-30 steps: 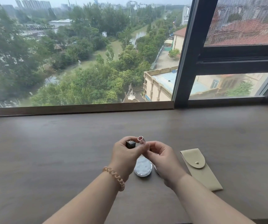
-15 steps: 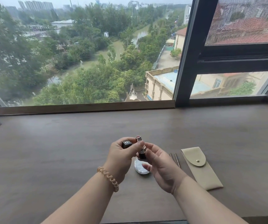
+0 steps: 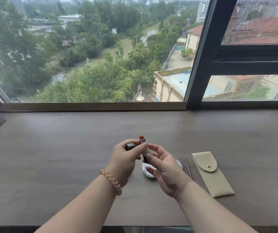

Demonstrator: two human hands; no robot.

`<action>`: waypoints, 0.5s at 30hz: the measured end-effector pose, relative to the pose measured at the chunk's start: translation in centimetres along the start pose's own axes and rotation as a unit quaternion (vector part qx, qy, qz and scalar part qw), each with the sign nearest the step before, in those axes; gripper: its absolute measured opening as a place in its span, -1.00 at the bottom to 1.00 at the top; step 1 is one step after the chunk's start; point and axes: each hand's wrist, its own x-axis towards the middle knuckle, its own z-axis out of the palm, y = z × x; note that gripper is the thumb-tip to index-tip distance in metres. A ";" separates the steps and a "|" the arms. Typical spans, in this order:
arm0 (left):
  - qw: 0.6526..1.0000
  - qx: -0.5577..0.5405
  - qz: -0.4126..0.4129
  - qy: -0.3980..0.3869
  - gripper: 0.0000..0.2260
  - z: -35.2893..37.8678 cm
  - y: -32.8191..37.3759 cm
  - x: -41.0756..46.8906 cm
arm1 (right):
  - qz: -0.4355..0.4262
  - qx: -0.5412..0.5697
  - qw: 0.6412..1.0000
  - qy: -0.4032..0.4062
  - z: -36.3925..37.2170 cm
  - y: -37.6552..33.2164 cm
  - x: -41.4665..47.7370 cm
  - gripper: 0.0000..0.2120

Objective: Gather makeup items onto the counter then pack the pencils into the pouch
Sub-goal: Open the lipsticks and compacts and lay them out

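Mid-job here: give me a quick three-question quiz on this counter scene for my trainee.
1. True or false: the beige pouch lies with its flap closed.
2. Where do the pencils lie? A) inside the pouch B) on the counter, between the compact and the pouch C) on the window ledge
3. Fill in: the left grip holds the red lipstick's black ___.
Key: 1 true; 2 B; 3 cap.
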 end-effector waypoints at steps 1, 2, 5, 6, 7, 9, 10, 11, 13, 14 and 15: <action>1.000 -0.002 -0.002 0.001 -0.93 -0.1 -0.1 0.1 | 0.002 0.001 1.000 -0.002 0.1 0.1 0.1 -0.63; 1.000 -0.001 -0.003 0.002 -0.92 -0.2 -0.1 0.1 | 0.007 0.002 1.000 -0.002 0.2 0.2 0.1 -0.64; 1.000 -0.003 -0.009 0.006 -0.93 -0.7 -0.3 0.3 | 0.024 0.000 1.000 -0.007 0.5 0.6 0.4 -0.63; 1.000 -0.005 -0.013 0.005 -0.93 -0.9 -0.4 0.4 | 0.028 -0.004 1.000 -0.007 0.5 0.6 0.5 -0.64; 1.000 -0.005 -0.016 0.005 -0.93 -1.0 -0.5 0.4 | 0.030 -0.012 0.999 -0.005 0.5 0.8 0.6 -0.67; 1.000 -0.002 -0.023 0.004 -0.92 -1.3 -0.7 0.6 | 0.026 -0.040 0.999 0.004 0.5 1.0 0.8 -0.76; 1.000 0.007 -0.024 0.005 -0.92 -1.4 -0.9 0.7 | 0.020 -0.059 0.998 0.011 0.6 1.0 0.9 -0.78; 1.000 0.018 -0.024 0.008 -0.91 -1.6 -1.2 0.8 | 0.012 -0.078 0.997 0.015 0.6 1.1 1.0 -0.81; 0.999 0.032 -0.032 0.009 -0.90 -2.0 -1.8 1.1 | -0.001 -0.104 0.995 0.012 0.6 1.4 1.2 -0.83; 0.999 0.032 -0.037 0.008 -0.89 -2.3 -2.2 1.2 | -0.004 -0.122 0.992 0.008 0.7 1.6 1.3 -0.78; 0.998 0.035 -0.043 0.004 -0.89 -2.7 -2.6 1.3 | -0.007 -0.154 0.988 0.006 0.5 2.0 1.5 -0.77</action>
